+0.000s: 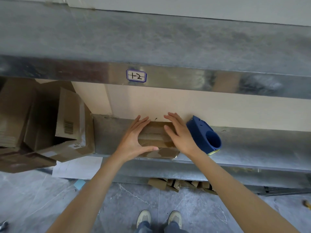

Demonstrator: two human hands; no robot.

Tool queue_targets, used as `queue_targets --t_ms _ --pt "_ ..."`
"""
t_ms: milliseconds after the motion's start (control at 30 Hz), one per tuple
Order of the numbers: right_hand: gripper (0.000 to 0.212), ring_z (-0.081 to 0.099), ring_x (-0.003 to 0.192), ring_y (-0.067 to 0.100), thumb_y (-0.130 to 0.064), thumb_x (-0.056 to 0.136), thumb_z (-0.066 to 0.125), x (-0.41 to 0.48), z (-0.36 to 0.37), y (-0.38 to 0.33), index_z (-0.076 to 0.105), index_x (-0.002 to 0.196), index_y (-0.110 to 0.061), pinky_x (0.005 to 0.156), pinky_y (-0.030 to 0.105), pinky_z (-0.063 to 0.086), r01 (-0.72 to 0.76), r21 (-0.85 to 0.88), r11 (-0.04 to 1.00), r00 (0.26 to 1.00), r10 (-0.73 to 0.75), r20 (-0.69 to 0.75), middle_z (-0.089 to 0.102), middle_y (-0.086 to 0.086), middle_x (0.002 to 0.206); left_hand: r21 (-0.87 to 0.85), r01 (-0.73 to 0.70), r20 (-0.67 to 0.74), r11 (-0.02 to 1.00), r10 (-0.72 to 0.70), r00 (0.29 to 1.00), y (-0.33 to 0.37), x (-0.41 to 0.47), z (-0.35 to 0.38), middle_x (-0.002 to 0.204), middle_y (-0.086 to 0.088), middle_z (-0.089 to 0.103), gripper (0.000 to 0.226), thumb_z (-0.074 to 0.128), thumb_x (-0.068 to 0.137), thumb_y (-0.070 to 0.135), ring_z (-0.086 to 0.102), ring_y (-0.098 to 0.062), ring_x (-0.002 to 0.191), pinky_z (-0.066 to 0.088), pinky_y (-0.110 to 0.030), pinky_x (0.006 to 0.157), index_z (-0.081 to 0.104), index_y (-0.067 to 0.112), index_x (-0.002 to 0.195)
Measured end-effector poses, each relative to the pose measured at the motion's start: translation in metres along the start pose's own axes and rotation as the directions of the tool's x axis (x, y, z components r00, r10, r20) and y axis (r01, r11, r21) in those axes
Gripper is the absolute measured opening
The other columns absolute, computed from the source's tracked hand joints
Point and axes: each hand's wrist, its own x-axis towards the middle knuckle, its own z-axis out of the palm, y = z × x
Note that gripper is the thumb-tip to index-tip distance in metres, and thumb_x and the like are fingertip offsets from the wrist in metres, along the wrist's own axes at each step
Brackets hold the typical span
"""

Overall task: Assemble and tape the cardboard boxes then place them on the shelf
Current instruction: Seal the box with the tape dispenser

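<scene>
- Head view: the small brown taped cardboard box [156,140] sits at the front edge of the grey metal shelf [252,148], poking slightly over it.
- The left hand [134,140] and right hand [180,137] flank it, fingers straight and spread, nothing pinched.
- Looks like the placing step. Next move is probably nudging it back.
- A blue plastic tape dispenser [204,134] sits just beside the right hand, and a pile of opened brown cartons [50,123] crowds the shelf's left end.

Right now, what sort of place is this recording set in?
Probably a warehouse or packing stockroom: metal shelving with a handwritten label on its rail, opened cardboard boxes piled at the left, and a blue tape dispenser on the shelf.
</scene>
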Motion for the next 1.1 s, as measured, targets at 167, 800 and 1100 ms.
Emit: queue_targets --t_ms 167,800,1100 --pt "0.046 0.003 0.149 0.006 -0.046 0.103 0.035 0.0 0.01 0.008 0.038 0.148 -0.035 0.122 0.045 0.013 0.046 -0.064 0.997 0.999 -0.045 0.018 0.026 -0.017 0.157 -0.041 -0.049 -0.048 0.998 0.047 0.998 -0.01 0.0 0.008 0.16 0.015 0.025 0.106 0.073 0.064 0.068 0.004 -0.002 0.151 0.012 -0.033 0.121 0.035 0.021 0.152" --pt "0.074 -0.022 0.148 0.015 -0.068 0.094 -0.003 0.001 -0.004 0.002 -0.01 0.156 -0.027 0.123 0.041 -0.005 0.355 -0.599 0.718 0.917 -0.143 0.371 -0.015 -0.01 0.163 0.583 -0.239 0.121 0.776 0.208 0.971 -0.01 -0.005 -0.005 0.164 -0.006 0.02 0.085 0.019 0.096 0.074 0.014 -0.025 0.152 0.018 -0.047 0.123 0.025 0.014 0.156" --pt "0.101 -0.01 0.15 0.01 -0.084 0.079 0.028 0.002 0.016 -0.008 0.008 0.158 -0.024 0.123 0.041 0.009 -0.107 -0.324 0.94 0.994 0.114 0.002 -0.002 -0.009 0.165 0.265 0.111 -0.054 0.958 -0.1 0.993 0.001 0.003 0.009 0.161 0.005 0.023 0.074 0.027 0.095 0.069 0.009 -0.012 0.15 0.014 -0.042 0.123 0.024 0.026 0.156"
